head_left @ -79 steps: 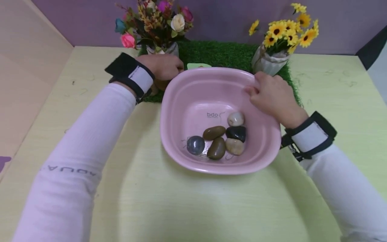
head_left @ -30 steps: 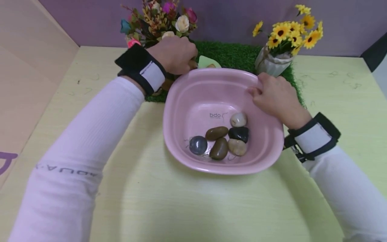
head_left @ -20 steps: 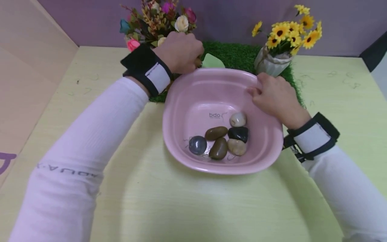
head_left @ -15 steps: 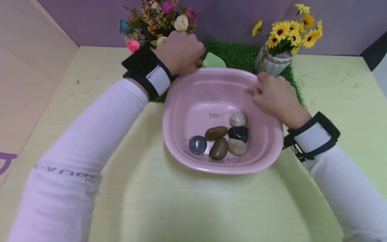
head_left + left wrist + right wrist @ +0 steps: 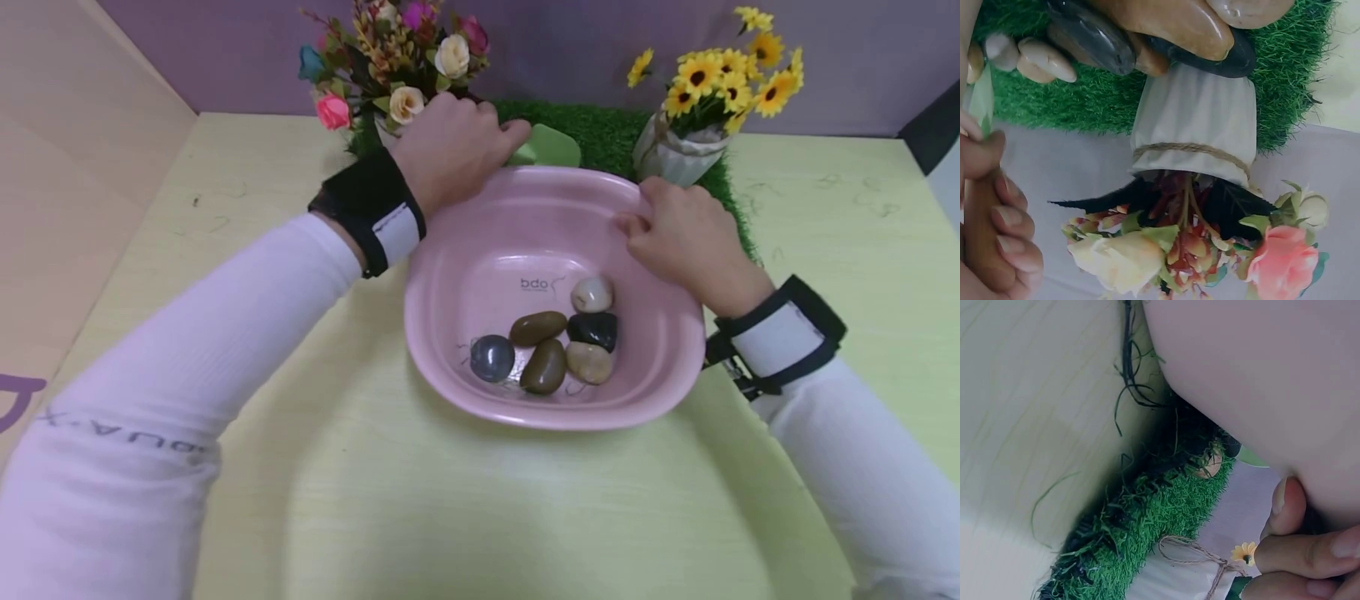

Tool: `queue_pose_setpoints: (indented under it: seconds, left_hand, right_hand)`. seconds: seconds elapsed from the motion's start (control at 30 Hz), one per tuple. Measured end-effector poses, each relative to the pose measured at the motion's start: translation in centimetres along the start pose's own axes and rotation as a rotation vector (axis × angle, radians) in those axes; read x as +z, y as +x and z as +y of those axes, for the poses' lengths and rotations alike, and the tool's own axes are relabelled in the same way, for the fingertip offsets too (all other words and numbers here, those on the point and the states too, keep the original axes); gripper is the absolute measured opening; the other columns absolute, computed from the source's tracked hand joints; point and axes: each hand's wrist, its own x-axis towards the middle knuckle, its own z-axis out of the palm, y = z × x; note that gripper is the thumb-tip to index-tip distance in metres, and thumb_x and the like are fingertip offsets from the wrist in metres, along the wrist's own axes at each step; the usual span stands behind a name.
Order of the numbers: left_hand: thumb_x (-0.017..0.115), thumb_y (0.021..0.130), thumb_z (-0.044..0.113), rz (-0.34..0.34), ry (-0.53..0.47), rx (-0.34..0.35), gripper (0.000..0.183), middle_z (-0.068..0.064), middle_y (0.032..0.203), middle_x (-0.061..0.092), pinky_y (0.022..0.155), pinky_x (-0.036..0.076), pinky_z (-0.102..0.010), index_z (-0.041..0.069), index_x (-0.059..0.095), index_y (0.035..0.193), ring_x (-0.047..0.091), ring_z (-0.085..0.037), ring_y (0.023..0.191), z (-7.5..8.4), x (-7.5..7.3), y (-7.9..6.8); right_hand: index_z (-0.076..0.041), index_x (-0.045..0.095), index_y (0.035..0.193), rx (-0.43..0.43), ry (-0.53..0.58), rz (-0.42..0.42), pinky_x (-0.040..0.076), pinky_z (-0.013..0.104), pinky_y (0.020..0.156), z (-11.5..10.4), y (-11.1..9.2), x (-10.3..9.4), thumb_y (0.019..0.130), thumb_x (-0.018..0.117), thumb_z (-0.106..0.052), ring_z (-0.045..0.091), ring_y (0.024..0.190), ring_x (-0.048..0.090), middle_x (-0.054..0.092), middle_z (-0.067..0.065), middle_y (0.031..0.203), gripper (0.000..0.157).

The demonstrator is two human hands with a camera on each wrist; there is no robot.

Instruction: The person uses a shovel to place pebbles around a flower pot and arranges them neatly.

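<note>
My left hand (image 5: 457,150) reaches over the far left of the pink basin (image 5: 420,350). In the left wrist view its fingers curl round the wooden handle (image 5: 984,234) of a light green spatula (image 5: 551,148), whose flat blade shows behind the basin's far rim. My right hand (image 5: 686,242) grips the basin's rim at the far right corner, thumb inside. Within the basin lie several smooth stones: a grey one (image 5: 492,358), a black one (image 5: 593,331), brown ones (image 5: 543,367) and pale ones (image 5: 592,294). Small pebbles (image 5: 1002,51) lie near the spatula's blade.
Behind the basin stretches an artificial grass mat (image 5: 600,125). A white pot of mixed flowers (image 5: 1194,119) stands on it at left, with large stones (image 5: 1179,28) beside it. At right is a pot of yellow flowers (image 5: 678,158). A purple wall (image 5: 555,50) rises behind.
My left hand has moved right and over the basin's rim, and more of the spatula's green blade now shows. A brownish thing seen at the blade earlier is out of sight. My right hand keeps its grip.
</note>
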Motion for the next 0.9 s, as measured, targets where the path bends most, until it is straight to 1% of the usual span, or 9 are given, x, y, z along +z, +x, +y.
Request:
queue_pose_setpoints:
  seconds: [0.17, 0.37, 0.47, 0.53, 0.63, 0.7, 0.77, 0.83, 0.9]
  left_hand:
    - [0.031, 0.107, 0.011, 0.055, 0.076, -0.029, 0.027, -0.022, 0.090, 0.067, 0.065, 0.057, -0.042, 0.001, 0.051, 0.121, 0.067, -0.032, 0.073, 0.7, 0.4, -0.3]
    - [0.026, 0.108, 0.010, 0.050, 0.158, -0.131, 0.029, -0.021, 0.089, 0.066, 0.056, 0.056, -0.035, -0.004, 0.047, 0.122, 0.066, -0.027, 0.068, 1.6, 0.7, -0.7]
    - [0.020, 0.109, 0.012, 0.039, 0.167, -0.194, 0.035, -0.020, 0.088, 0.065, 0.055, 0.056, -0.033, -0.007, 0.046, 0.121, 0.067, -0.026, 0.067, 2.0, 0.9, -0.8]
    - [0.017, 0.108, 0.012, 0.042, 0.150, -0.233, 0.037, -0.019, 0.088, 0.065, 0.055, 0.056, -0.034, -0.008, 0.046, 0.120, 0.067, -0.026, 0.068, 2.1, 1.1, -0.8]
    - [0.016, 0.107, 0.010, 0.053, 0.068, -0.286, 0.037, -0.020, 0.087, 0.064, 0.055, 0.056, -0.037, -0.010, 0.044, 0.121, 0.067, -0.028, 0.068, 2.1, 1.4, -0.8]
    - [0.017, 0.107, 0.010, 0.059, -0.038, -0.322, 0.036, -0.022, 0.088, 0.063, 0.055, 0.057, -0.040, -0.010, 0.043, 0.121, 0.068, -0.031, 0.067, 1.9, 1.6, -1.0]
    - [0.019, 0.108, 0.014, 0.060, -0.148, -0.344, 0.034, -0.022, 0.089, 0.062, 0.057, 0.057, -0.043, -0.009, 0.041, 0.121, 0.067, -0.034, 0.067, 1.6, 1.6, -1.2]
    - [0.023, 0.109, 0.020, 0.065, -0.265, -0.334, 0.033, -0.021, 0.091, 0.060, 0.059, 0.057, -0.044, -0.006, 0.040, 0.121, 0.066, -0.035, 0.069, 1.2, 1.4, -1.4]
    - [0.025, 0.109, 0.025, 0.096, -0.330, -0.279, 0.033, -0.019, 0.092, 0.059, 0.061, 0.057, -0.045, -0.003, 0.039, 0.119, 0.066, -0.036, 0.072, 0.9, 1.1, -1.5]
  right_hand:
    - [-0.002, 0.052, 0.095, 0.006, -0.002, -0.002, 0.039, 0.038, 0.049, 0.0, 0.0, -0.1, 0.100, 0.050, -0.038, 0.032, 0.062, 0.053, 0.053, 0.018, 0.073, 0.036]
    - [-0.002, 0.052, 0.094, 0.001, -0.012, 0.011, 0.039, 0.038, 0.048, -0.1, -0.1, -0.1, 0.099, 0.050, -0.037, 0.032, 0.062, 0.053, 0.052, 0.018, 0.073, 0.035]
    - [-0.001, 0.052, 0.093, -0.006, -0.018, 0.021, 0.039, 0.038, 0.047, 0.0, -0.1, 0.0, 0.099, 0.051, -0.037, 0.032, 0.061, 0.053, 0.052, 0.018, 0.072, 0.036]
    - [-0.001, 0.052, 0.093, -0.004, -0.020, 0.019, 0.039, 0.038, 0.047, 0.0, -0.1, 0.0, 0.099, 0.051, -0.037, 0.032, 0.061, 0.053, 0.052, 0.017, 0.072, 0.036]
    - [-0.002, 0.052, 0.092, -0.006, -0.020, 0.021, 0.038, 0.037, 0.047, 0.0, -0.2, -0.1, 0.099, 0.051, -0.037, 0.031, 0.060, 0.052, 0.051, 0.016, 0.071, 0.036]
    - [-0.002, 0.052, 0.091, -0.012, -0.018, 0.026, 0.038, 0.038, 0.046, 0.0, -0.2, -0.1, 0.099, 0.052, -0.036, 0.031, 0.060, 0.052, 0.051, 0.016, 0.070, 0.035]
    - [-0.003, 0.052, 0.091, -0.017, -0.018, 0.028, 0.038, 0.038, 0.046, -0.1, -0.1, -0.1, 0.099, 0.051, -0.036, 0.031, 0.059, 0.052, 0.050, 0.016, 0.070, 0.035]
    - [-0.002, 0.052, 0.092, -0.014, -0.019, 0.022, 0.038, 0.037, 0.046, -0.2, -0.2, -0.1, 0.099, 0.051, -0.036, 0.031, 0.059, 0.052, 0.051, 0.016, 0.070, 0.035]
    - [-0.002, 0.053, 0.093, -0.007, -0.020, 0.014, 0.039, 0.037, 0.047, -0.2, -0.2, -0.1, 0.099, 0.051, -0.036, 0.030, 0.059, 0.052, 0.052, 0.016, 0.072, 0.035]
